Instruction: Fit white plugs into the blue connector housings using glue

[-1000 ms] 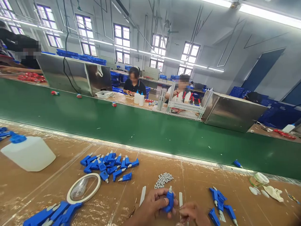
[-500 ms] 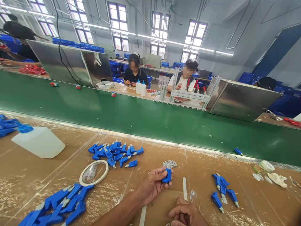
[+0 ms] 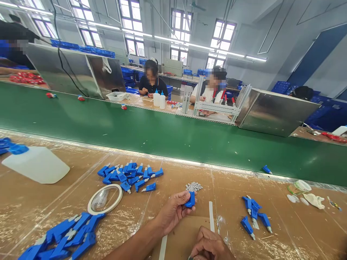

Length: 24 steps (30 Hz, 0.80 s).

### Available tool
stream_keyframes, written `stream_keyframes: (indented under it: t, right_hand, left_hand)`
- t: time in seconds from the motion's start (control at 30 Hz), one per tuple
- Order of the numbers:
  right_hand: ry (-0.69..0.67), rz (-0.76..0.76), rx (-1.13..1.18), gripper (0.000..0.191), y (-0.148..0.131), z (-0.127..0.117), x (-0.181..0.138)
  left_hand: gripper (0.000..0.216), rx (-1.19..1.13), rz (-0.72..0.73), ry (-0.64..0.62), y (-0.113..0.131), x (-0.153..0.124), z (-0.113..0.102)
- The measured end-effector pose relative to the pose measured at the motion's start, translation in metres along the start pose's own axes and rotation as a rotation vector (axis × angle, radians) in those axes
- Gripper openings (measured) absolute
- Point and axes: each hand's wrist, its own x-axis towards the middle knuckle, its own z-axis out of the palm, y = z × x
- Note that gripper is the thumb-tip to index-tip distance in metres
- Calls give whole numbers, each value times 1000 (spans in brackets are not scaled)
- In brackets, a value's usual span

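Observation:
My left hand (image 3: 173,211) is closed around a small blue plastic connector (image 3: 190,199), pinched between thumb and fingertips above the brown table. Just beyond it lies a little heap of small grey pieces (image 3: 193,186). My right hand (image 3: 210,245) rests low at the bottom edge, fingers curled tight; what they hold is hidden. A white strip (image 3: 211,211) lies between the hands. To the right sits a small group of blue connectors (image 3: 253,215).
A pile of blue connectors (image 3: 130,175), a tape ring (image 3: 105,199), a white bottle with blue cap (image 3: 35,164) and more blue parts (image 3: 65,238) lie left. A green conveyor belt (image 3: 168,135) runs across. Two people work at the far bench.
My left hand carried the blue connector up and away from my right hand, then held near the grey pieces. My right hand sank toward the bottom edge. The view tilted down.

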Motion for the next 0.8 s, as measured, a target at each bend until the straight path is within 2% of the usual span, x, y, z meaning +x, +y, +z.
stream_keyframes:
  t: [0.13, 0.27, 0.33, 0.4, 0.5, 0.57, 0.67, 0.8]
  right_hand:
    - [9, -93, -87, 31, -1, -4, -3]
    - [111, -266, -197, 47, 7, -1, -1]
    - [129, -289, -233, 47, 11, 2, 0]
    - [82, -261, -216, 45, 11, 3, 0]
    - [64, -175, -107, 47, 4, 2, -1]
    - [120, -89, -7, 49, -1, -1, -2]
    - [177, 24, 266, 48, 1, -5, -2]
    - [229, 56, 606, 45, 9, -10, 1]
  left_hand:
    - [29, -4, 15, -28, 1, 2, -1]
    - [29, 27, 25, -14, -1, 4, -3]
    - [30, 43, 20, -1, -3, 4, -3]
    - [31, 53, 8, -7, -3, 3, -3]
    - [30, 62, -22, -38, -4, 0, 0]
    - [27, 53, -49, -59, -3, -2, 1]
    - [23, 27, -92, -88, -4, -3, 2]
    - [20, 2, -139, -113, -8, -2, 0]
